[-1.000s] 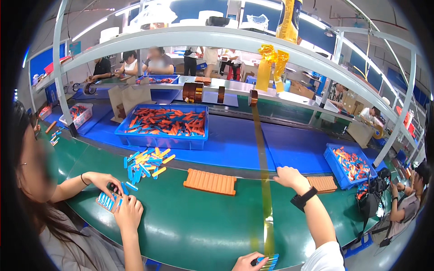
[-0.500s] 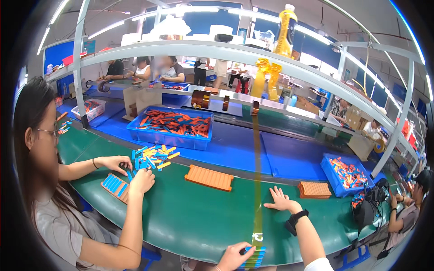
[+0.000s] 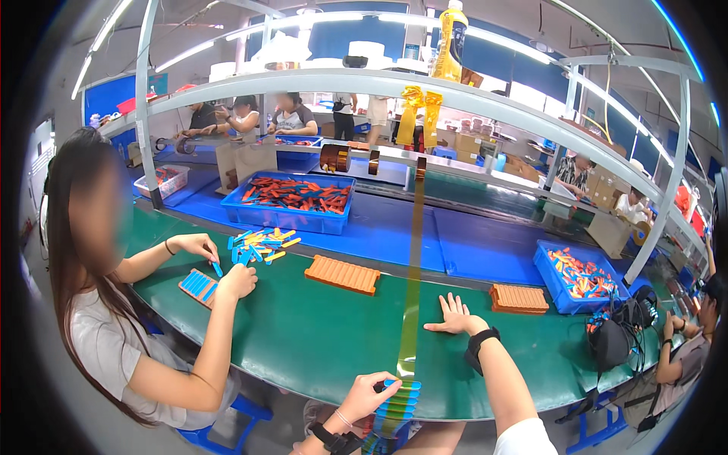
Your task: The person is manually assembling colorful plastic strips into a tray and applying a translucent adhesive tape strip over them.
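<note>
Near the table's front edge, my left hand [image 3: 369, 395] pinches the left end of a row of flat blue sticks [image 3: 399, 397] stuck side by side on amber tape. The row hangs over the edge toward my lap. From there the tape strip [image 3: 412, 311] stretches away across the table, up to a tape roll [image 3: 421, 168] on the rack bar. My right hand [image 3: 453, 315] rests on the green tabletop, right of the tape, fingers spread and holding nothing. An orange ribbed tray [image 3: 343, 274] lies left of the tape; stacked orange trays [image 3: 519, 298] sit beyond my right hand.
At my left a co-worker handles blue sticks over a ribbed tray [image 3: 199, 288], beside a pile of blue and yellow sticks [image 3: 262, 246]. Blue bins [image 3: 284, 218] [image 3: 557, 292] hold coloured sticks. Black headgear with cables [image 3: 610, 341] lies at the right. A metal rack crosses above.
The view has tilted down, showing more of the stick row hanging below the edge. My left hand still pinches it; my right hand stays flat. The co-worker's left hand has lifted a blue stick.
</note>
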A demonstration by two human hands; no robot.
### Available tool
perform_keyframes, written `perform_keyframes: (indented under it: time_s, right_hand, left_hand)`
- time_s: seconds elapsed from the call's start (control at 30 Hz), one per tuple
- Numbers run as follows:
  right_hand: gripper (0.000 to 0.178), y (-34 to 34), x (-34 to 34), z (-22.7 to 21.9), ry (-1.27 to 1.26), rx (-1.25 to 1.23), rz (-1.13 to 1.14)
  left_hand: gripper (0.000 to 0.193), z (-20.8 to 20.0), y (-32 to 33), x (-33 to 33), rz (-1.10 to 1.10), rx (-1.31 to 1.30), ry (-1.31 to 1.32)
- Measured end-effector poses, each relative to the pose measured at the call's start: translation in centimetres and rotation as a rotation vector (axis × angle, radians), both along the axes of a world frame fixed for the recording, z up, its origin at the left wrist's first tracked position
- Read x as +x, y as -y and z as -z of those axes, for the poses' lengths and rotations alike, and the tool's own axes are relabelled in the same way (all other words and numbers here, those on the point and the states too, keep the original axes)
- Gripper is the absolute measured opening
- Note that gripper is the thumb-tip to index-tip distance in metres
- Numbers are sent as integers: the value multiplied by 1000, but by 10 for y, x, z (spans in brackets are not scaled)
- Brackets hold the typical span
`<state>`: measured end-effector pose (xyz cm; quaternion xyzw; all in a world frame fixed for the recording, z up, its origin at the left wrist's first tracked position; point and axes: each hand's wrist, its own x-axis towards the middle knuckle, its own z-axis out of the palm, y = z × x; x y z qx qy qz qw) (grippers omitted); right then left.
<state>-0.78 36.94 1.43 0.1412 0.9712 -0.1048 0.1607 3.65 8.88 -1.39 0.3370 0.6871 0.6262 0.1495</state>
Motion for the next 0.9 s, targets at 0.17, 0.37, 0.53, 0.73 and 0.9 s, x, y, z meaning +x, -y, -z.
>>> perform_keyframes:
  time_s: [0.17, 0.37, 0.53, 0.73, 0.9]
  right_hand:
    - [111, -2, 3, 3, -33, -17, 22]
    - [110, -2, -1, 5, -61, -61, 25]
    - [111, -6, -2, 6, -69, -35, 31]
    - [111, -3, 1, 6, -68, -40, 28]
    - [110, -2, 3, 8, -90, -69, 50]
  left_hand:
    - [15, 5, 0, 1, -11, 39, 12]
    - [13, 9, 4, -2, 8, 26, 92]
    - [11, 0, 2, -2, 17, 29, 27]
    - [13, 2, -1, 1, -26, 9, 31]
    - [15, 1, -1, 1, -23, -7, 33]
